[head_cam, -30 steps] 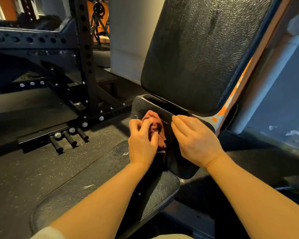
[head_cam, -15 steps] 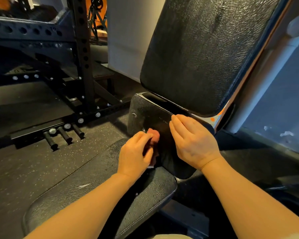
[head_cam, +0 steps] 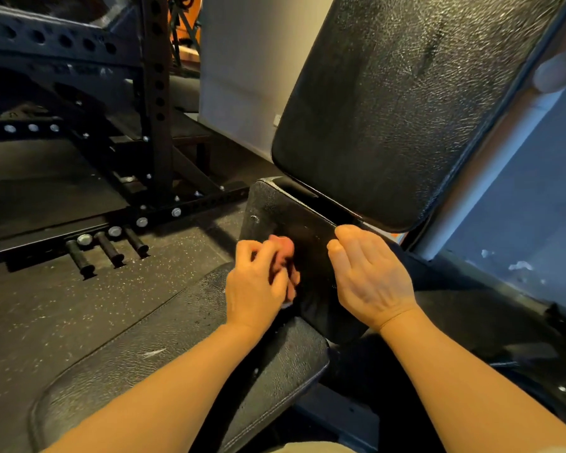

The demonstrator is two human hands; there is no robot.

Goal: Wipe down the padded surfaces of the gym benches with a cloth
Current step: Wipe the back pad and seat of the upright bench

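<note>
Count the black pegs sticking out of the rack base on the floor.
3. The left peg, the middle peg and the right peg sit side by side along the rack base, left of the hands. More may be hidden beyond the frame.

Speckled dark rubber floor (head_cam: 79,305), a black steel rack (head_cam: 154,103) bolted along it, a pale wall (head_cam: 242,76) behind, warm light.
</note>
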